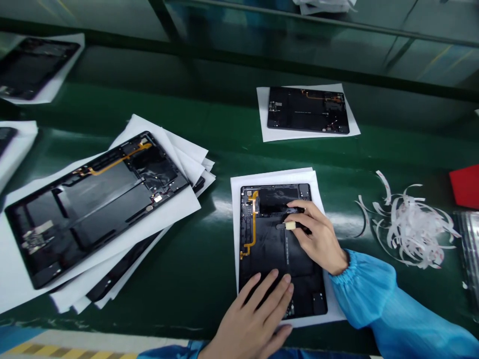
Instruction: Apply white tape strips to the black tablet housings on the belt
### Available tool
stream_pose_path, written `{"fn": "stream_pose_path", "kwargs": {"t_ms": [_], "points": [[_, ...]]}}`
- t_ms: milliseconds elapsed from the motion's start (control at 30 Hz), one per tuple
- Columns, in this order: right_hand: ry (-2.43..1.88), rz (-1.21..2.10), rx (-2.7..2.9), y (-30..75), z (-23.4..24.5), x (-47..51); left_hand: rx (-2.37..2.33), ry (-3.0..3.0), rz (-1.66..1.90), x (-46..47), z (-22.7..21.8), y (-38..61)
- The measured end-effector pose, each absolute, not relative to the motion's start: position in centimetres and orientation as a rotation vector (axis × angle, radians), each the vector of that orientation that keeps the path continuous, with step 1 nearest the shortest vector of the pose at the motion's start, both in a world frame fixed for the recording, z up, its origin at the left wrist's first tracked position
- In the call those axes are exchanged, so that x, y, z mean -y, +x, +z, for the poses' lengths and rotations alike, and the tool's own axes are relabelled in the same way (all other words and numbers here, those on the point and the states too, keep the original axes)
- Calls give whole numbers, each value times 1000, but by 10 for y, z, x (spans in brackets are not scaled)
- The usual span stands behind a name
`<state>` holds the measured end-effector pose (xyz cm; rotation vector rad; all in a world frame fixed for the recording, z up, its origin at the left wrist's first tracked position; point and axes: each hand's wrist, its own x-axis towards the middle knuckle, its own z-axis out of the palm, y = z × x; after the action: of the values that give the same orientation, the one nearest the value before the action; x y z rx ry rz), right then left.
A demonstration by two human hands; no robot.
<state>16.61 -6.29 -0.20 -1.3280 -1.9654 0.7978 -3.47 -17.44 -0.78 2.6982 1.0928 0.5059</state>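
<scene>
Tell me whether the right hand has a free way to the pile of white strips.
Probably yes: the right hand is on the tablet housing, only green belt lies between it and the white strips, though it pinches a cream piece.

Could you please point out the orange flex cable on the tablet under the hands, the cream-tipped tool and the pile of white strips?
orange flex cable (255,219): head view, middle of its vertical run.
cream-tipped tool (290,226): head view, its cream tip.
pile of white strips (407,229): head view, centre of the heap.

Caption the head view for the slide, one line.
Left hand rests flat on an open tablet shell on white paper; right hand holds a small beige piece against it.
</scene>
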Motion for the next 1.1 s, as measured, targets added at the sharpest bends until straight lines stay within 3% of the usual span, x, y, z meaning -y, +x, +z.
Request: {"fn": "stream_pose_path", "kwargs": {"t_ms": [800,1100], "points": [[-1304,763,1999,164,-3,64,-1048,2780,422,172,-6,-38],[-1337,761,1635,162,-7,60,-1001,2814,238,128,11,-40]]}}
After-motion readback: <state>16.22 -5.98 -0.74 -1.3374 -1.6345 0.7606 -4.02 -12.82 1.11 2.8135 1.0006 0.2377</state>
